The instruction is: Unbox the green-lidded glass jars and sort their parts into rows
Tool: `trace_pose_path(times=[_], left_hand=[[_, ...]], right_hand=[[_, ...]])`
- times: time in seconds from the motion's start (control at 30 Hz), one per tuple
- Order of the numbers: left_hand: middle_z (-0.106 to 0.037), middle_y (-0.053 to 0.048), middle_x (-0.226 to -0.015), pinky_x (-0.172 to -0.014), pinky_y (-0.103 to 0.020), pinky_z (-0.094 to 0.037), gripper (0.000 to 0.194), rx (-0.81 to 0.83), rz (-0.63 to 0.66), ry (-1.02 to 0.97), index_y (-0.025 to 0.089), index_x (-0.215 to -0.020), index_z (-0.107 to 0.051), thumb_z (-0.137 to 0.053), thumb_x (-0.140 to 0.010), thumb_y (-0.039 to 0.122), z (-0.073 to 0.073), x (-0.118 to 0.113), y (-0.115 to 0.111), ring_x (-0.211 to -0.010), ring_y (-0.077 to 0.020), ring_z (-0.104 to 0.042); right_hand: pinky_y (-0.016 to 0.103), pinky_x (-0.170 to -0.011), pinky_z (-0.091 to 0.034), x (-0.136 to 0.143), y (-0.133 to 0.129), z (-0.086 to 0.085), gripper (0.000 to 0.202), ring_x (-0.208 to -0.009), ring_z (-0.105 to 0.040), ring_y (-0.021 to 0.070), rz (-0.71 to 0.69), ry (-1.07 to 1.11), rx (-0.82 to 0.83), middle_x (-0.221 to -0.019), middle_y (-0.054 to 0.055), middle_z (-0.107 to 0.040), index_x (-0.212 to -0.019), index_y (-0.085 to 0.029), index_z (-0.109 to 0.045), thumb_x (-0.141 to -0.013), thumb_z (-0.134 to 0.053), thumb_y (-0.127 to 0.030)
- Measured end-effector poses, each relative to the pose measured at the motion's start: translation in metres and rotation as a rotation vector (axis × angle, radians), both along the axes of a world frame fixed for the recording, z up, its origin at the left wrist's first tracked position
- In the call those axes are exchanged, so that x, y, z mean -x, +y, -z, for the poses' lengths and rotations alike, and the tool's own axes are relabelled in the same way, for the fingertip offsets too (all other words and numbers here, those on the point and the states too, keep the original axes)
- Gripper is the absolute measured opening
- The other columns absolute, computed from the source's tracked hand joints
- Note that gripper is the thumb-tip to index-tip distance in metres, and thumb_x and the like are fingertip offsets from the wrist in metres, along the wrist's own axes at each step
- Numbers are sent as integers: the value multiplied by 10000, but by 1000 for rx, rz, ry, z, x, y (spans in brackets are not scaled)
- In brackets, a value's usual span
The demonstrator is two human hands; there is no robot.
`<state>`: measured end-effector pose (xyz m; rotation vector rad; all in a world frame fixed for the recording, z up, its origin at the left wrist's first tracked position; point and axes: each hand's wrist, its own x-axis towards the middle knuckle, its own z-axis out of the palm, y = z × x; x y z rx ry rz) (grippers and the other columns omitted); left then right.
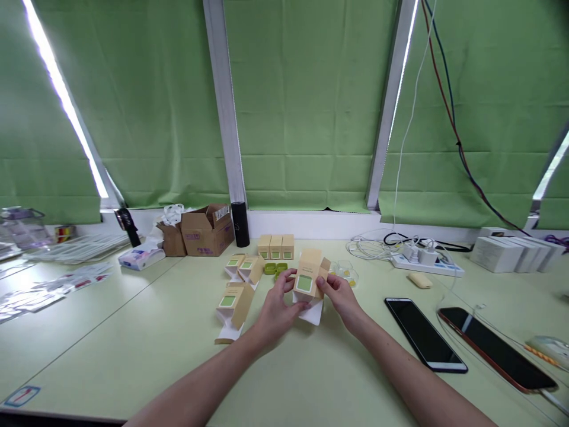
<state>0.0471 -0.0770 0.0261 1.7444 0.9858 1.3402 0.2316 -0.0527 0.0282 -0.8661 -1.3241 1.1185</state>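
Note:
A small tan cardboard box (306,274) with a green square window is held between both hands above the table. Its flaps hang open at the top and bottom, and the lower flap shows white. My left hand (281,305) grips its left side. On the right edge, my right hand (341,295) pinches the cardboard with thumb and fingers. Left of my hands lie similar open boxes (235,302), with more (251,268) behind them. Olive-green small containers (275,268) and clear round plastic ones (345,273) sit just beyond my hands. Three closed tan boxes (275,247) stand in a row farther back.
Two phones, a black one (424,335) and a brown-cased one (495,349), lie at right. Behind them is a power strip (427,267) with cables and white boxes (498,255). An open brown carton (207,231), black cylinder (240,224) and wipes pack (141,257) stand back left.

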Motion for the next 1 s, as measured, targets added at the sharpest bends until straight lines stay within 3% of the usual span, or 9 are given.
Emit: trace_pose_path(times=[0.2,0.37,0.63,0.77,0.87,1.0], left_hand=[[-698,-144,-1240,-924,-433,-561,734,74,22,-57,229,-1367,-493,-866,-735,258,-1,-2,-2,-1187,-323,-657],[-662,-170,-1316,-923,-422,-560,765,86,124,-119,220,-1412,-434,-849,-784,350,6,2,3,-1182,-322,-659],[-676,-158,-1307,-955,-397,-539,771,125,180,-184,219,-1431,-420,-826,-812,432,6,4,5,-1210,-313,-647],[-731,-135,-1192,-953,-392,-525,803,179,228,-230,216,-1435,-420,-836,-797,472,1,6,2,-1137,-297,-685],[-767,-107,-1055,-918,-378,-521,683,205,221,-232,196,-1347,-502,-784,-834,546,-3,6,2,-1013,-262,-714],[-756,-71,-895,-751,-306,-504,491,207,121,-192,179,-1018,-638,-738,-841,625,-5,5,4,-818,-202,-688]], right_hand=[[387,-691,-596,-2,1,1,708,-813,-744,323,23,-14,31,-781,113,-793,-800,-192,-804,-571,-776,-862],[382,-660,-596,-2,0,0,707,-770,-742,315,36,-4,33,-759,117,-791,-774,-192,-808,-550,-786,-863],[409,-730,-611,-2,-3,-1,690,-814,-757,316,16,38,67,-857,126,-810,-834,-187,-814,-580,-801,-828],[448,-812,-610,-2,-3,-2,689,-854,-761,322,20,91,68,-916,127,-817,-886,-178,-814,-576,-831,-794],[464,-843,-605,-2,-4,-2,656,-873,-761,325,19,104,75,-945,130,-817,-903,-176,-812,-598,-846,-755],[470,-827,-610,-2,-4,-2,629,-860,-760,327,19,123,85,-927,129,-818,-891,-173,-808,-600,-861,-728]])
